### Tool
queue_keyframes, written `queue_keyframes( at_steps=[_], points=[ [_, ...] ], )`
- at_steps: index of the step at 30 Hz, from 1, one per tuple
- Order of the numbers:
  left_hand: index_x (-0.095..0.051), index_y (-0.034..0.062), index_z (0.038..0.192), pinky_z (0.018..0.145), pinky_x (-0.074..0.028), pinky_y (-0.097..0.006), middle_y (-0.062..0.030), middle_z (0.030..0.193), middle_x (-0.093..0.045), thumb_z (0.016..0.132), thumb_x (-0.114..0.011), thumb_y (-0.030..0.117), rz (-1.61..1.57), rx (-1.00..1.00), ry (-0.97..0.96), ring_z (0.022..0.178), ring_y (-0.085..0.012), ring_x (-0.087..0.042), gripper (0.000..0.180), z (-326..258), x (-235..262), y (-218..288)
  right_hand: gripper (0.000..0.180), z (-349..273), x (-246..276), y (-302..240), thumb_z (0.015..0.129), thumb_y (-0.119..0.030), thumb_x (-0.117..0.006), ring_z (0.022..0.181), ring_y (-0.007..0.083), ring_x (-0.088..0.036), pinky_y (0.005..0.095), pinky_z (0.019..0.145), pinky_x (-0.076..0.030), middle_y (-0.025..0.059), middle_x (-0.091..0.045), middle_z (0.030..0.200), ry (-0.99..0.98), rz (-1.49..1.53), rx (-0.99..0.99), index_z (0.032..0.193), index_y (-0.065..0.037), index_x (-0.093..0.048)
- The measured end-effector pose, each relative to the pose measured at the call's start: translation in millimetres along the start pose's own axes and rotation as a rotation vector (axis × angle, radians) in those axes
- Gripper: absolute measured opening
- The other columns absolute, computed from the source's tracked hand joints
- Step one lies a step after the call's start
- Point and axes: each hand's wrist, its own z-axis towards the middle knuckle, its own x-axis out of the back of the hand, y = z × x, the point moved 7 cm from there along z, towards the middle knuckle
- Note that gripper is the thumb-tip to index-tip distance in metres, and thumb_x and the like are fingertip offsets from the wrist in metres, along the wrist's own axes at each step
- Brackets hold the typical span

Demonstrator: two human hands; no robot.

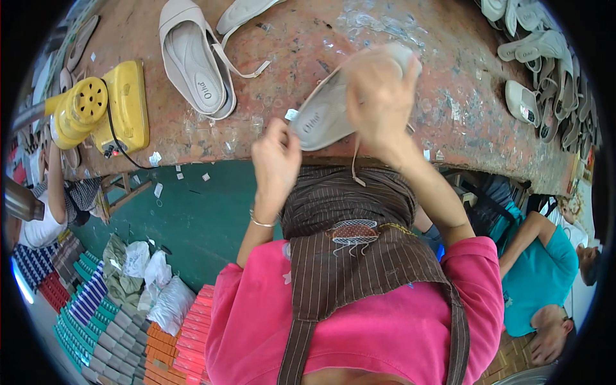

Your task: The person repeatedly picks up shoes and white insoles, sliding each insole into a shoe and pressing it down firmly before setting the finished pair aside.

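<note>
I hold a beige slingback shoe (324,115) over the near edge of a worn reddish workbench (301,38). My right hand (378,96) is wrapped over its front part, blurred. My left hand (277,157) pinches the heel end, where a thin strap hangs down. A silver bangle is on my left wrist. I wear a pink top and a brown striped apron.
Another beige shoe (196,61) lies on the bench beside a yellow heater tool (102,109) with a black cord. Several pale shoes (545,70) are piled at the right. A person in teal (539,276) sits at the right, another person (45,212) at the left. Stacked boxes (96,308) cover the floor.
</note>
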Motion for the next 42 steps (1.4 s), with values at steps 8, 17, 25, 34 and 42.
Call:
queue_keyframes(
  at_steps=[8, 17, 25, 34, 42],
  points=[
    [-0.063, 0.006, 0.082, 0.07, -0.05, -0.038, -0.0098, 0.083, -0.062, 0.079, -0.075, 0.023, 0.239, -0.545, -0.137, 0.085, -0.028, -0.061, 0.021, -69.9, -52.3, 88.0, 0.029, -18.2, 33.6, 35.7, 0.068, -0.001, -0.073, 0.106, 0.0385, -0.064, 0.0418, 0.085, -0.055, 0.0231, -0.064, 0.117, -0.064, 0.713, -0.108, 0.093, -0.003, -0.059],
    [-0.045, 0.0015, 0.141, 0.114, -0.016, -0.065, -0.0201, 0.145, -0.042, 0.087, -0.063, 0.026, 0.572, -0.649, -0.521, 0.139, -0.036, -0.032, 0.063, -90.5, -101.2, 60.5, 0.037, -48.0, -31.3, -3.4, 0.08, -0.001, -0.053, 0.132, 0.0443, -0.043, 0.0461, 0.112, -0.035, 0.0297, -0.052, 0.132, -0.137, 0.214, -0.076, 0.116, 0.01, -0.052],
    [-0.055, -0.0028, 0.129, 0.114, -0.02, -0.062, -0.0188, 0.127, -0.056, 0.083, -0.063, 0.021, 0.428, -0.605, -0.432, 0.139, -0.0351, -0.035, 0.052, -86.7, -98.9, 60.9, 0.051, -64.4, -24.1, -20.1, 0.083, 0.0, -0.047, 0.124, 0.0521, -0.045, 0.0524, 0.105, -0.039, 0.0404, -0.043, 0.132, -0.163, 0.004, -0.083, 0.128, 0.022, -0.041],
    [-0.051, -0.0041, 0.134, 0.114, -0.023, -0.058, -0.0185, 0.138, -0.05, 0.087, -0.063, 0.021, 0.475, -0.588, -0.462, 0.14, -0.0327, -0.034, 0.055, -87.2, -99.6, 60.6, 0.066, -57.5, -41.7, -11.9, 0.081, 0.001, -0.049, 0.138, 0.0569, -0.025, 0.0603, 0.115, -0.021, 0.046, -0.022, 0.145, -0.208, 0.106, -0.164, 0.139, 0.024, -0.024],
    [-0.054, -0.0037, 0.128, 0.113, -0.026, -0.056, -0.0191, 0.133, -0.051, 0.08, -0.071, 0.02, 0.496, -0.583, -0.397, 0.134, -0.0361, -0.039, 0.056, -80.2, -101.0, 64.8, 0.043, -23.9, -53.4, 5.6, 0.078, -0.005, -0.058, 0.112, 0.0467, -0.048, 0.0519, 0.101, -0.038, 0.0328, -0.049, 0.115, -0.089, -0.061, -0.108, 0.116, 0.013, -0.049]
  ],
)
